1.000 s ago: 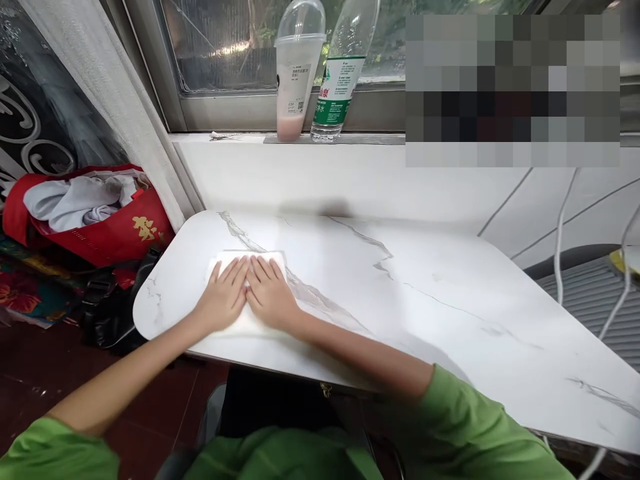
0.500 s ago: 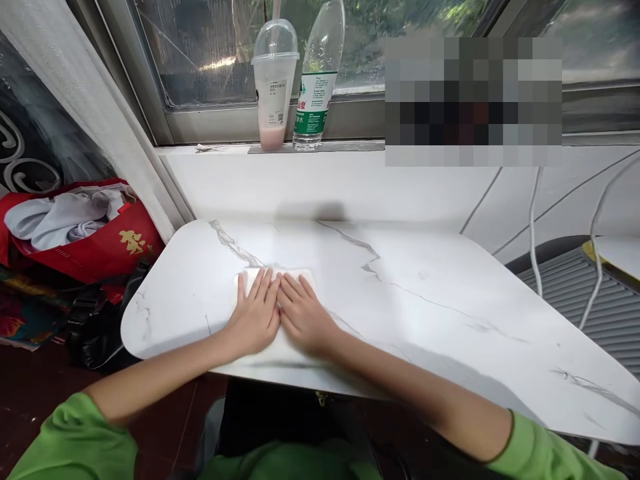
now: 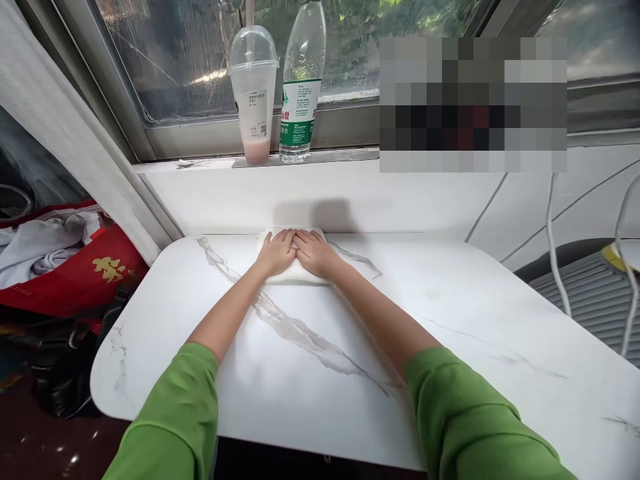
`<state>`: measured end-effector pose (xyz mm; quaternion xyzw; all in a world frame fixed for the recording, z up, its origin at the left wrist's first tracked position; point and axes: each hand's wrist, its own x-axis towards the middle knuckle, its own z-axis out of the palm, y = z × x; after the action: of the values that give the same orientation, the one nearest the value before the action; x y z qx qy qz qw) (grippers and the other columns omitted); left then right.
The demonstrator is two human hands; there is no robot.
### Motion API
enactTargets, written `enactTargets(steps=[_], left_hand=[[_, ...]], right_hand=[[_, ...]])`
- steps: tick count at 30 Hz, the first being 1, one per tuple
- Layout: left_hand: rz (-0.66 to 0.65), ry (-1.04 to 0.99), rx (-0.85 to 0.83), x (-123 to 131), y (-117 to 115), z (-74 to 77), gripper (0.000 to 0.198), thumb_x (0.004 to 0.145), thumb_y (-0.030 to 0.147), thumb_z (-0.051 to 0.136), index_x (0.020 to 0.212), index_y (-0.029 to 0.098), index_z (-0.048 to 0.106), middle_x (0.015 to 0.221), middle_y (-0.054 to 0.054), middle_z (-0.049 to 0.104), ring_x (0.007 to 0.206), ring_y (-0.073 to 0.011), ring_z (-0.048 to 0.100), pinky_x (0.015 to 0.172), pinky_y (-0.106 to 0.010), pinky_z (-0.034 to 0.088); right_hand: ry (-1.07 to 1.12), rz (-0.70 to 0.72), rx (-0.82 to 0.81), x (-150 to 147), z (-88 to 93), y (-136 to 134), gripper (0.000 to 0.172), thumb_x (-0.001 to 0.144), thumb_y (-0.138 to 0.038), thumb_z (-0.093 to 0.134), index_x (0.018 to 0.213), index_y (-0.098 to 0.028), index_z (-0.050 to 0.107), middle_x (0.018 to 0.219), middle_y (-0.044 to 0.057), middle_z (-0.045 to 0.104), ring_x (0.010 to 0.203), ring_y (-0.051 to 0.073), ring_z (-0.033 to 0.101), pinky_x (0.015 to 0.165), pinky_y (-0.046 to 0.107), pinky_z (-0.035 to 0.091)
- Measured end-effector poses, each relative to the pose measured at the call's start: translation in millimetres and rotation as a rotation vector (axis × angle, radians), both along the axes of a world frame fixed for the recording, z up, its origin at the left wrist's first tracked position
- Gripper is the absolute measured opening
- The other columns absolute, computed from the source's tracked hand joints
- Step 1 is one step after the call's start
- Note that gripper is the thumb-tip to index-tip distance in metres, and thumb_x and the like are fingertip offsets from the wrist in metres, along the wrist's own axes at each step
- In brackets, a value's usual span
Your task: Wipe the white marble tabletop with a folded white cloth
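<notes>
A folded white cloth (image 3: 300, 272) lies at the far edge of the white marbled table (image 3: 300, 400), up against the wall. My left hand (image 3: 277, 253) rests flat on the cloth's left part, palm down, fingers pointing toward the wall. Beside it, my right hand (image 3: 313, 253) presses flat on the cloth's right part. The two hands touch or nearly touch at the index fingers and thumbs. Neither one grips the cloth; it shows around and between them.
On the windowsill stand a domed plastic cup (image 3: 256, 100) with pink drink and a clear bottle (image 3: 301, 87) with a green label. A red bag (image 3: 75, 273) holding clothes is at the left. White cables (image 3: 553, 253) hang at the right.
Both hands and the cloth have moved forward across the table, from near its front edge to the wall. My arms are stretched further out. The view has shifted slightly.
</notes>
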<state>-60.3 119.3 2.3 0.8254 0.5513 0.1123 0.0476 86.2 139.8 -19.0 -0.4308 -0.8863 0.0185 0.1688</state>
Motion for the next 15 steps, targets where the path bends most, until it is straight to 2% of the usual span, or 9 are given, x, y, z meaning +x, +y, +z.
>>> enactTargets(steps=[4, 9, 12, 15], left_hand=[[0.017, 0.01, 0.006, 1, 5, -1.9, 0.053, 0.093, 0.025, 0.03, 0.145, 0.014, 0.032, 0.153, -0.008, 0.033, 0.142, -0.0189, 0.025, 0.118, -0.042, 0.014], [0.095, 0.012, -0.013, 4, -5, -3.9, 0.057, 0.094, 0.027, 0.028, 0.147, 0.006, 0.026, 0.155, -0.012, 0.027, 0.143, -0.0209, 0.022, 0.118, -0.042, 0.012], [0.11, 0.012, -0.017, 8, -25, -3.6, 0.057, 0.093, 0.026, 0.028, 0.147, 0.007, 0.026, 0.155, -0.013, 0.027, 0.143, -0.0209, 0.022, 0.118, -0.044, 0.012], [0.132, 0.023, -0.017, 14, -63, -2.2, 0.057, 0.093, 0.024, 0.027, 0.147, 0.006, 0.027, 0.154, -0.014, 0.027, 0.144, -0.022, 0.022, 0.118, -0.046, 0.012]], right_hand=[[0.012, -0.035, 0.024, 2, -3.6, -1, 0.049, 0.092, -0.02, 0.028, 0.136, -0.009, 0.045, 0.142, 0.015, 0.047, 0.132, 0.025, 0.038, 0.112, 0.044, 0.023], [-0.04, -0.08, -0.001, 3, 0.0, -15, 0.053, 0.094, -0.023, 0.025, 0.143, -0.007, 0.038, 0.149, 0.015, 0.039, 0.138, 0.026, 0.033, 0.113, 0.045, 0.022], [-0.079, -0.075, -0.015, 5, 1.5, -33, 0.054, 0.096, -0.024, 0.023, 0.145, -0.007, 0.036, 0.151, 0.015, 0.037, 0.139, 0.026, 0.032, 0.114, 0.046, 0.022], [-0.119, -0.034, 0.008, 11, 0.1, -66, 0.055, 0.096, -0.025, 0.023, 0.146, -0.005, 0.034, 0.151, 0.017, 0.034, 0.14, 0.026, 0.03, 0.115, 0.047, 0.023]])
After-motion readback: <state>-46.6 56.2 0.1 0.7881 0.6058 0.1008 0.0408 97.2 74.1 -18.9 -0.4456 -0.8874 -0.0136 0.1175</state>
